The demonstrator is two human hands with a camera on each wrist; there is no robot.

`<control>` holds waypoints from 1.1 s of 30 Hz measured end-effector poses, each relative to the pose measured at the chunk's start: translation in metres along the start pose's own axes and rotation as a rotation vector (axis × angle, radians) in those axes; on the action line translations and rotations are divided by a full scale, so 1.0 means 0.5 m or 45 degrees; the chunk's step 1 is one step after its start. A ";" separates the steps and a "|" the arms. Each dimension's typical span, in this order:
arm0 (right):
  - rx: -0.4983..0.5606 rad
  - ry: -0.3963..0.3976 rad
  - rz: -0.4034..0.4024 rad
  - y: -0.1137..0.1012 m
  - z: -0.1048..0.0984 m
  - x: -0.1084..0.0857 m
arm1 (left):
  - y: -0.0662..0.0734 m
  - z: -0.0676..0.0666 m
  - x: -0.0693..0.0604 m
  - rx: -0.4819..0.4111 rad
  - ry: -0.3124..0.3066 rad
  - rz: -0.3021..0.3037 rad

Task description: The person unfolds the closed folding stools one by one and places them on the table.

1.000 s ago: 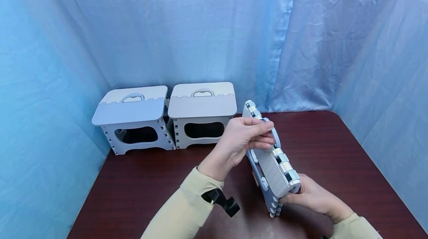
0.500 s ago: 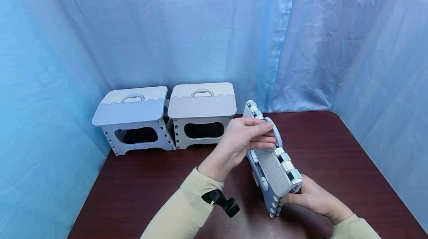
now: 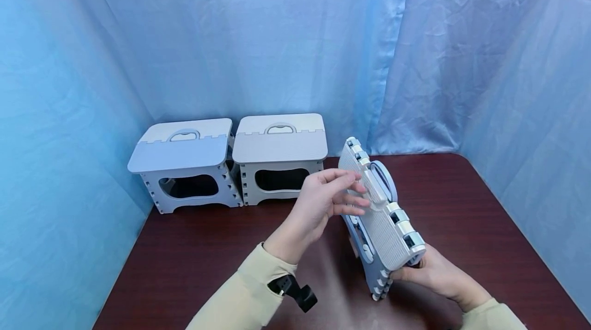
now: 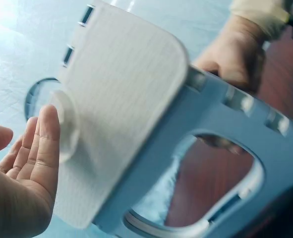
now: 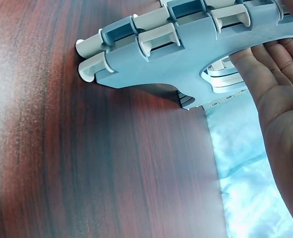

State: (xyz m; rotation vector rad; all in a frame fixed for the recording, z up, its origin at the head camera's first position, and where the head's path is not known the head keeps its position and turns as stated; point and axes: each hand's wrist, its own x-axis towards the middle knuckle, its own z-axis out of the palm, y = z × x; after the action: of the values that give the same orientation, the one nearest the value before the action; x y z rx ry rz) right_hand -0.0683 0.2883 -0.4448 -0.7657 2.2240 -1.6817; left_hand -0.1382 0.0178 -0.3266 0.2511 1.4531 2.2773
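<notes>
A mostly folded step stool [image 3: 390, 240], with pale ribbed top panels and blue-grey legs, stands on edge on the table. My right hand [image 3: 438, 274] grips its near end, thumb on this side; in the right wrist view the fingers of that hand [image 5: 280, 106] reach behind the blue leg panel. My left hand [image 3: 318, 207] is beside the top panel with fingers loosely extended, off the blue carry handle [image 3: 387, 178]. In the left wrist view, the left hand [image 4: 34, 178] is by the pale panel [image 4: 121, 69]; whether its fingertips touch it I cannot tell.
Two unfolded stools stand side by side at the back: a bluish one [image 3: 180, 153] on the left and a greyish one [image 3: 279, 146] beside it. A dark red-brown table [image 3: 208, 263] lies beneath. Blue curtains [image 3: 258, 37] surround it on the back and sides.
My left hand has let go of the carry handle and drawn slightly left. The folded stool's top has tipped a little to the right, while my right hand keeps its grip.
</notes>
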 end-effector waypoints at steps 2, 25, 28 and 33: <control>-0.011 0.002 0.001 -0.001 0.000 0.000 | -0.017 -0.009 -0.006 0.072 -0.001 -0.009; -0.024 0.022 -0.045 0.005 -0.001 -0.001 | -0.230 -0.028 -0.082 1.355 -0.250 0.265; -0.040 0.029 -0.034 0.007 -0.001 -0.003 | -0.237 -0.021 -0.085 1.486 -0.212 0.291; -0.043 0.042 -0.005 0.009 -0.001 -0.004 | -0.244 -0.010 -0.089 1.615 -0.164 0.296</control>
State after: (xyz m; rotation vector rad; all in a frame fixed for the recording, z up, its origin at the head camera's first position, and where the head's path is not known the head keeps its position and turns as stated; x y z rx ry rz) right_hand -0.0678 0.2907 -0.4490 -0.7558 2.2797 -1.6745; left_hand -0.0690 0.0382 -0.4347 0.9197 2.6636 1.0977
